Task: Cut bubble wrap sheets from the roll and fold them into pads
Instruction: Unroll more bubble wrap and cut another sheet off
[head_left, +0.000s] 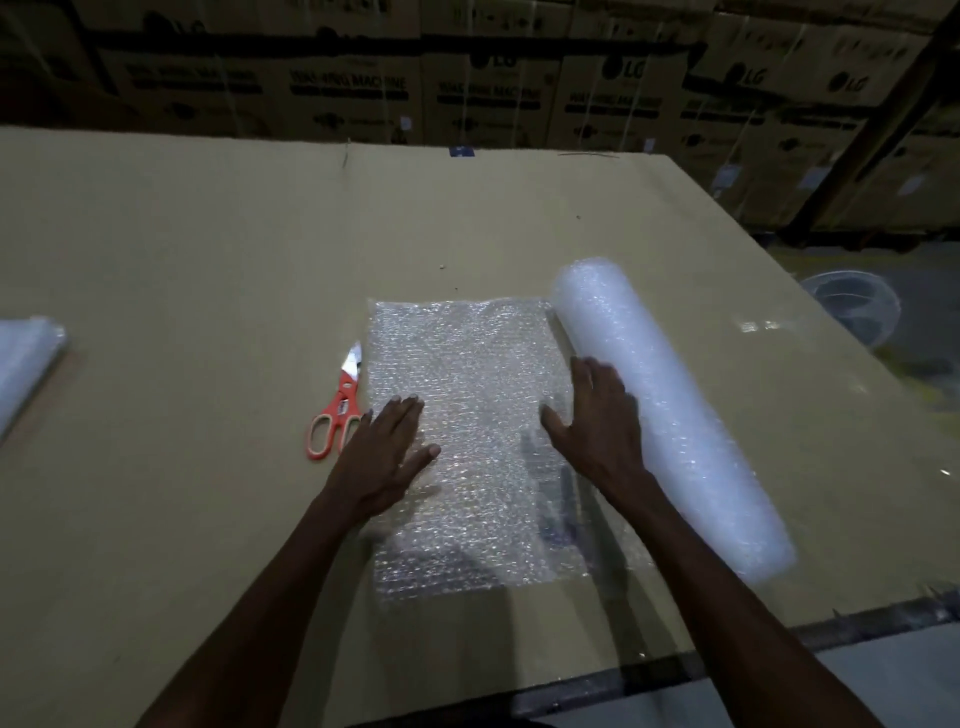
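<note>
Bubble wrap (467, 415) lies unrolled on the table (182, 260), joined to the roll (670, 410) at its right. Light, limp, springy, I judge: pin flat, lift by edges. Left hand (387, 457) presses it flat-fingered; right hand (597, 426), spread, rests against the roll. Scissors (337, 410) lie beside.

both hands (387, 457) (597, 421) flat, fingers (405, 402) straight
</note>
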